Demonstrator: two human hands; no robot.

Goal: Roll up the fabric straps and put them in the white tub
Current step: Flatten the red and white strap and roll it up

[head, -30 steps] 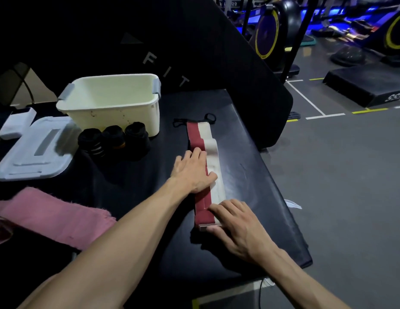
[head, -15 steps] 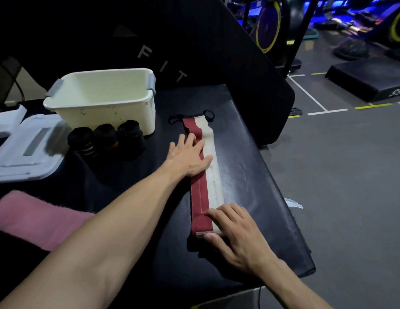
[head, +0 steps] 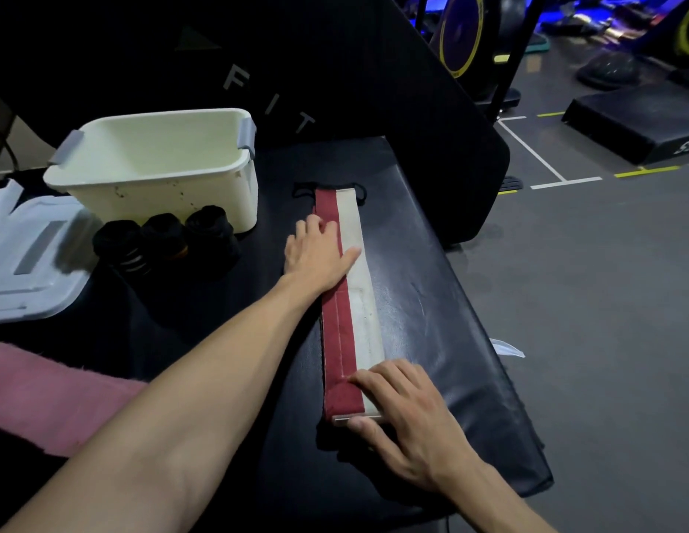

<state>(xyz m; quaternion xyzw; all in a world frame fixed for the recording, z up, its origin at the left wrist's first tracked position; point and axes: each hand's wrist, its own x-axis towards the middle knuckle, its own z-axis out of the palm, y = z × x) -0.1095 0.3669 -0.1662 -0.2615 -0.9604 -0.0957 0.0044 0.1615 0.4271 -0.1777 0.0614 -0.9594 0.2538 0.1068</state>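
Three rolled black straps (head: 164, 240) stand in a row at centre left, just in front of the white tub (head: 158, 167), which sits open in the upper left with grey handles at its ends. A white lid (head: 31, 259) lies flat at the left edge and a fuzzy pink towel (head: 47, 402) at lower left. The red-and-white fabric strap (head: 352, 302) lies flat and straight down the middle of the padded black bench (head: 431, 309), with a thin black cord looped at its far end. The left hand (head: 316, 255) rests spread and flat on the strap's upper half. The right hand (head: 408, 417) presses open fingers on its near end, thumb against the end edge
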